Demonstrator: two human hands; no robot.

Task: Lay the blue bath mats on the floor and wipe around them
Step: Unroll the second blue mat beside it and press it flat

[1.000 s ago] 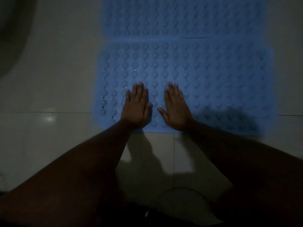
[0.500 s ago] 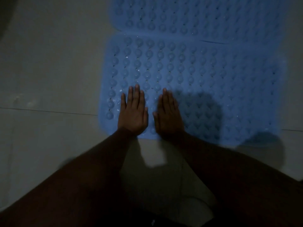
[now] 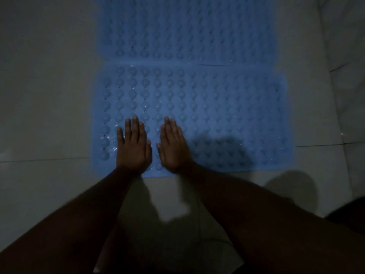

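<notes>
Two blue bath mats with rows of round bumps lie flat on the pale tiled floor, one behind the other. The near mat [image 3: 217, 107] fills the middle of the view; the far mat [image 3: 187, 28] touches its back edge. My left hand [image 3: 133, 147] and my right hand [image 3: 173, 148] rest palm down side by side on the near mat's front left part, fingers flat and pointing away from me. Neither hand holds anything. The light is dim.
Pale floor tiles [image 3: 43, 95] surround the mats, with grout lines on the left and right. A tiled wall or step [image 3: 347, 76] rises at the right edge. Dark shadows fall on the mat's front right and on the floor beside it.
Both hands have stayed flat on the near mat, sliding slightly toward its front edge and closer together. The camera view has shifted a little.
</notes>
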